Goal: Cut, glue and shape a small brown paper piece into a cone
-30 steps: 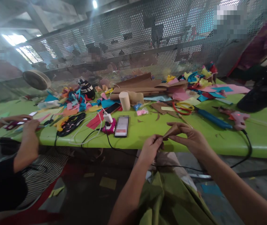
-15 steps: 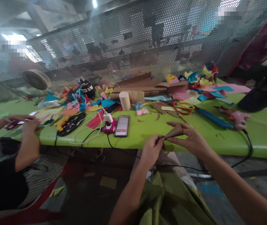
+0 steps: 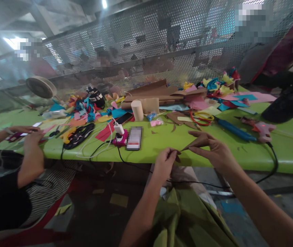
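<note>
A small piece of brown paper (image 3: 199, 141), drawn to a point on its left, is pinched in my right hand (image 3: 217, 149) above the front edge of the green table. Just left of it, my left hand (image 3: 167, 160) is closed, thumb against fingers, at the paper's tip. A sliver of brown shows by the left fingertips; how it joins the larger piece is hard to tell. Behind my hands lie brown scraps (image 3: 181, 119), red-handled scissors (image 3: 197, 120) and a beige cylinder (image 3: 137, 110).
A phone (image 3: 134, 138) and a pink power adapter (image 3: 120, 138) with cables lie left of my hands. A pink glue gun (image 3: 260, 128) and blue tool (image 3: 235, 129) lie right. Another person's hands (image 3: 32, 135) are at the far left; a black cable hangs along the front edge.
My right hand has shifted slightly right with the brown paper, and more of the pointed piece shows between my hands. My left hand has barely moved.
</note>
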Demonstrator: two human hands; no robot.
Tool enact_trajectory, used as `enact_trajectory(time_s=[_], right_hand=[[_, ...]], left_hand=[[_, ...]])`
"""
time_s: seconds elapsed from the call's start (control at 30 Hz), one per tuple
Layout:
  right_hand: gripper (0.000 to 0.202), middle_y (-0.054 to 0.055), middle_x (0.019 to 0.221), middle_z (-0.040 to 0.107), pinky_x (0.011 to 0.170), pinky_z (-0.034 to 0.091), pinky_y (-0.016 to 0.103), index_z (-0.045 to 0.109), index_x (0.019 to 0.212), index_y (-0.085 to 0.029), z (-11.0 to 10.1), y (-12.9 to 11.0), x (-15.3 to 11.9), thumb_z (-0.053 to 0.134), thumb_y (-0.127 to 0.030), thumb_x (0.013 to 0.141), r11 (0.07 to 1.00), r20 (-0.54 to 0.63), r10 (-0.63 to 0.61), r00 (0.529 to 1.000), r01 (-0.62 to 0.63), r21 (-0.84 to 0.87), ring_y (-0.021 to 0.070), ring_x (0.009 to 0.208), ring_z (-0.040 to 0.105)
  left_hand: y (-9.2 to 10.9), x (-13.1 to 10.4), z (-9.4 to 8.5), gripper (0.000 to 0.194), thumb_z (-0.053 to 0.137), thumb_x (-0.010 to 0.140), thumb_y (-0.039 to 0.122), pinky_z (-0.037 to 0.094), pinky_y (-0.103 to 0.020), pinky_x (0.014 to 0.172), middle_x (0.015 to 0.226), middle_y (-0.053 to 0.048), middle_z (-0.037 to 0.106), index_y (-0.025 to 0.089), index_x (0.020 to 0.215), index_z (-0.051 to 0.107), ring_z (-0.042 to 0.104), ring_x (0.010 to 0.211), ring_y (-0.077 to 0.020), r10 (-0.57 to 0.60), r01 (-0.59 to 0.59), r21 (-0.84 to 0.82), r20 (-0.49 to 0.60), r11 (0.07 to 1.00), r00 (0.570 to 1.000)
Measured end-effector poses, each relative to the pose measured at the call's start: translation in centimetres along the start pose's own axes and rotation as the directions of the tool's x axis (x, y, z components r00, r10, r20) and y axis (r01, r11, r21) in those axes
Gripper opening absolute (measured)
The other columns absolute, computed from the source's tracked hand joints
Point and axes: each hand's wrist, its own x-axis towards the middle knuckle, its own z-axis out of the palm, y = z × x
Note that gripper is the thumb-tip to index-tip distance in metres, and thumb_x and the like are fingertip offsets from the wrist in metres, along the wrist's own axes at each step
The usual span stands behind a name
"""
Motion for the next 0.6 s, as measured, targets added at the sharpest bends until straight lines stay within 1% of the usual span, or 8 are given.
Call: enact_trajectory(time_s=[0.1,0.17,0.27,0.37,0.5,0.6], right_hand=[[0.014,0.006,0.091,0.075,0.103,0.048,0.049,0.080,0.071,-0.032,-0.3,0.0,0.1,0.079,-0.045,0.076,1.000,-0.020,-0.002,1.000,0.002,0.004,0.0342,0.125,0.060],[0.015,0.007,0.090,0.075,0.102,0.048,0.049,0.080,0.071,-0.031,-0.2,0.0,0.1,0.079,-0.046,0.075,1.000,-0.009,0.001,1.000,-0.001,0.006,0.0346,0.124,0.060],[0.017,0.006,0.087,0.075,0.101,0.048,0.049,0.079,0.070,-0.031,0.2,0.0,0.0,0.079,-0.048,0.075,1.000,0.011,0.009,1.000,-0.009,0.019,0.0345,0.124,0.060],[0.017,0.006,0.085,0.075,0.103,0.046,0.049,0.078,0.069,-0.031,0.5,0.2,-0.1,0.079,-0.047,0.075,0.999,-0.003,0.008,1.000,-0.008,0.042,0.0340,0.124,0.060],[0.015,0.006,0.085,0.075,0.106,0.044,0.049,0.078,0.070,-0.030,0.8,0.5,-0.3,0.079,-0.044,0.077,0.998,-0.021,0.000,1.000,0.001,0.064,0.0327,0.126,0.059],[0.017,0.006,0.090,0.075,0.107,0.043,0.049,0.078,0.070,-0.030,0.8,0.4,-0.4,0.078,-0.046,0.077,0.999,-0.025,-0.017,1.000,0.018,0.040,0.0325,0.126,0.059]], left_hand=[[0.1,0.1,0.0,0.026,0.050,0.090,0.037,0.034,-0.025,0.057,0.070,-0.001,0.062,0.016,0.088,0.065,0.043,0.057,-0.0117,0.011,-0.011,-0.021,0.003,1.000,1.000],[0.3,0.1,0.2,0.029,0.049,0.091,0.041,0.034,-0.025,0.058,0.072,-0.001,0.062,0.016,0.085,0.063,0.044,0.059,-0.0119,0.032,-0.031,-0.025,0.023,0.999,0.999],[0.7,0.2,0.6,0.024,0.052,0.089,0.039,0.037,-0.026,0.064,0.072,-0.001,0.060,0.018,0.080,0.059,0.047,0.064,-0.0126,0.050,-0.049,-0.029,0.032,0.998,0.998],[0.7,0.3,0.9,0.020,0.054,0.087,0.037,0.039,-0.026,0.067,0.069,0.001,0.058,0.019,0.078,0.056,0.049,0.065,-0.0133,0.049,-0.048,-0.046,0.022,0.998,0.999],[0.4,0.3,1.1,0.021,0.055,0.086,0.039,0.039,-0.026,0.067,0.068,0.002,0.056,0.020,0.076,0.055,0.049,0.065,-0.0134,0.050,-0.051,-0.074,-0.018,0.996,0.999],[0.3,0.3,1.1,0.021,0.057,0.084,0.038,0.036,-0.026,0.063,0.065,0.002,0.056,0.019,0.075,0.056,0.045,0.060,-0.0121,-0.005,0.003,-0.125,-0.016,0.992,1.000]])
